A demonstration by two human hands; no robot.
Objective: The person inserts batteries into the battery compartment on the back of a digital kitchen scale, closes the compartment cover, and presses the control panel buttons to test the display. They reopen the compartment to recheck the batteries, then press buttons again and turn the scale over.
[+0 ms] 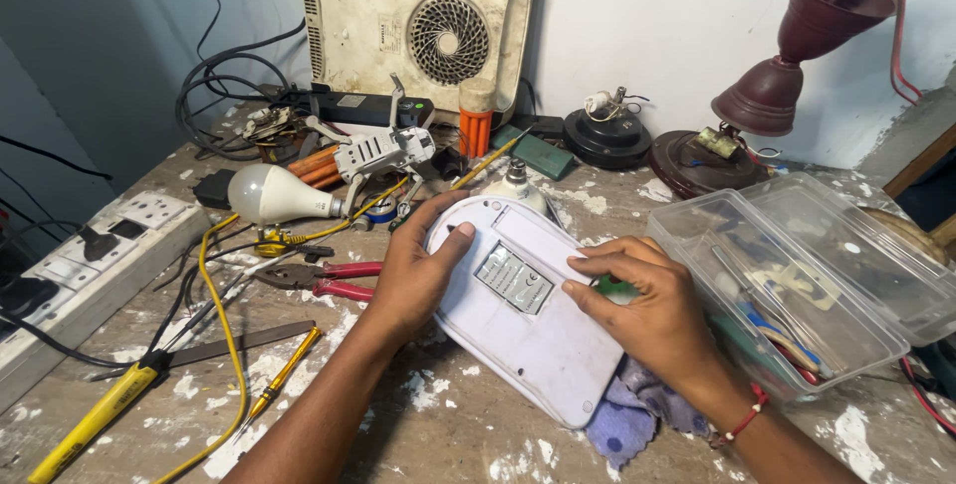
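Observation:
A white flat oval device [538,330] lies upside down on the workbench, with a small grey ribbed cover [513,278] in its middle. My left hand [413,265] grips its left edge, thumb resting on top. My right hand [642,300] rests on its right side, fingertips next to the grey cover, closed round a small green-handled tool [617,288] that is mostly hidden. A blue cloth [632,419] lies under the device's near end.
A clear plastic box [787,275] of tools stands open on the right. Red-handled pliers [319,277], a white bulb [264,195], a small white drone [383,153], yellow wire and screwdrivers [284,376] lie left. A switchboard [95,255] sits at far left, a dirty appliance [418,26] leans behind.

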